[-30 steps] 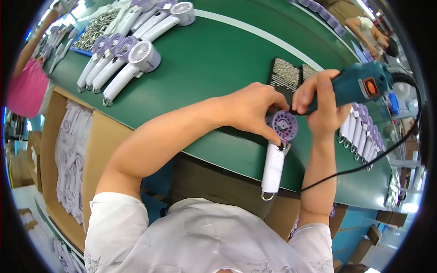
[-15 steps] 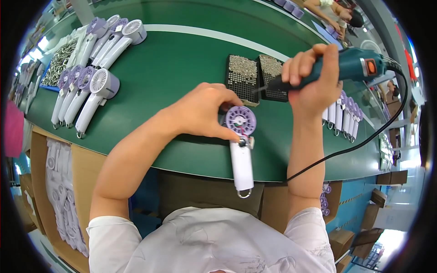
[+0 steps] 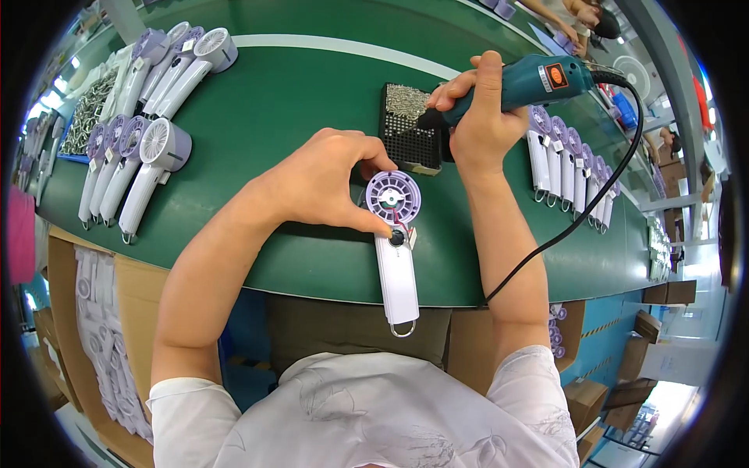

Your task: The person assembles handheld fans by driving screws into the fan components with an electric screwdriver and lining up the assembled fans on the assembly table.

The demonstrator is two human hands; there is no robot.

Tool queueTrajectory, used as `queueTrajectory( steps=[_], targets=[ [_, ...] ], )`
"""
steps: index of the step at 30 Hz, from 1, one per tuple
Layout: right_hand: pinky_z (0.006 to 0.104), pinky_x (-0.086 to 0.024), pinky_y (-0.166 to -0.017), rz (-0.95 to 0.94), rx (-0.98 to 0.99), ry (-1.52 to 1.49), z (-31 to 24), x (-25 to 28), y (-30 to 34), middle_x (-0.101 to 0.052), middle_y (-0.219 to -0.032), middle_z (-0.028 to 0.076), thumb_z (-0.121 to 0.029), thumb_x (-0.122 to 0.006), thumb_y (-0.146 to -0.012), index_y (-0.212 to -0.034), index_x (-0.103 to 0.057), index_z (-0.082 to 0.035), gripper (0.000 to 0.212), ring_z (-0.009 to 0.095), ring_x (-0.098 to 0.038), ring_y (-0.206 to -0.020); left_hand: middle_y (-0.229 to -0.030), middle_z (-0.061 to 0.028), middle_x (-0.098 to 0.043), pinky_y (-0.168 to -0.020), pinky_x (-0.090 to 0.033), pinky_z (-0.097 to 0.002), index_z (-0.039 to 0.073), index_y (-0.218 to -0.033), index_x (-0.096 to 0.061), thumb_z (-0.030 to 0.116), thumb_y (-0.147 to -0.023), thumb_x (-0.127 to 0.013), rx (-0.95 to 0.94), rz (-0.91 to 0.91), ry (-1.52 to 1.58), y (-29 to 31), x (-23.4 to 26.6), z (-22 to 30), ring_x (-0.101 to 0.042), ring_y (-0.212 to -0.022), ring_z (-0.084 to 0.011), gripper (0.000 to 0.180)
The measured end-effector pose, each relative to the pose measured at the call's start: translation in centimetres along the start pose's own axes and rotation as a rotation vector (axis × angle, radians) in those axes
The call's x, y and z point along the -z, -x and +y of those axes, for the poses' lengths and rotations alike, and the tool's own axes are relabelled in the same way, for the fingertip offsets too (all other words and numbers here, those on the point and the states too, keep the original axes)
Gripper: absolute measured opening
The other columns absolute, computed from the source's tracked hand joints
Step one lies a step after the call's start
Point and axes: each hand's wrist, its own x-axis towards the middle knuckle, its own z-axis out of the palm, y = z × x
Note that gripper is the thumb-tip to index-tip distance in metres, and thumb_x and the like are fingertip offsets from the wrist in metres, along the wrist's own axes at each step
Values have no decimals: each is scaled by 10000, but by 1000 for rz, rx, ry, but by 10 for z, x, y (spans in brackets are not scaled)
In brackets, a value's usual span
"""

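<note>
A white and lilac handheld fan (image 3: pixel 397 281) lies at the table's near edge, its round head away from me and its handle with a metal loop pointing toward me. Fingers and thumb of my left hand (image 3: pixel 328 183) grip it around the head and upper handle. Red wires show in the uncovered fan head. Closed around a teal electric screwdriver (image 3: pixel 530 84), my right hand (image 3: pixel 485 129) is raised to the right of the fan. The screwdriver's black nose is over a black perforated tray (image 3: pixel 409 148) heaped with small screws; the bit's tip cannot be made out.
Several assembled fans (image 3: pixel 156 148) lie in groups at the left, beside a blue tray of metal loops (image 3: pixel 86 117). More fans (image 3: pixel 573 164) stand in a row at the right. The screwdriver's black cable (image 3: pixel 577 226) curves past my right forearm. A co-worker (image 3: pixel 573 19) sits across the table.
My right hand has carried the screwdriver left and away from me, over the screw tray. A second screw tray is now mostly hidden behind that hand. My left hand keeps hold of the fan.
</note>
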Motion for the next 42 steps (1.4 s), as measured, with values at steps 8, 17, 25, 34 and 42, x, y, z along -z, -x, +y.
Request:
queueTrajectory(
  steps=[8,17,25,34,42],
  targets=[
    [386,-526,-508,1,-2,27,4,0,0,-593,-636,73,-251,-623,-1026,-1015,-541,46,308,171,-565,-498,-887,-153,-698,-786,-570,-355,-36,-975,-694,305,-568,-958,-9,0,16,0,-2,-2,-696,-833,-265,594],
    [386,-534,-516,-39,13,57,6,-2,-1,-602,-645,82,-230,-626,-1024,-1004,-542,44,288,174,-578,-507,-868,-67,-681,-648,-455,-295,9,-1009,-705,331,-548,-985,-79,35,18,0,-4,-12,-600,-741,-172,628],
    [288,-490,-522,-214,-151,255,-4,-17,-10,-606,-658,45,-184,-696,-979,-957,-602,-12,198,139,-604,-547,-918,-132,-693,-752,-568,-357,9,-990,-691,339,-587,-969,-132,9,-2,-4,-9,-14,-695,-828,-263,590],
    [290,-483,-502,-200,-120,209,0,-32,-7,-612,-650,51,-202,-728,-957,-987,-626,21,247,144,-600,-522,-895,-104,-691,-737,-546,-334,11,-974,-682,355,-570,-969,-66,20,49,5,-5,-16,-677,-810,-227,603],
    [384,-481,-477,-115,48,-14,-61,-8,3,-536,-631,61,-368,-531,-1055,-1004,-634,-15,372,180,-496,-461,-867,-84,-680,-664,-475,-326,11,-1000,-678,348,-549,-972,-20,5,32,2,-2,-10,-590,-735,-202,634]
  ],
)
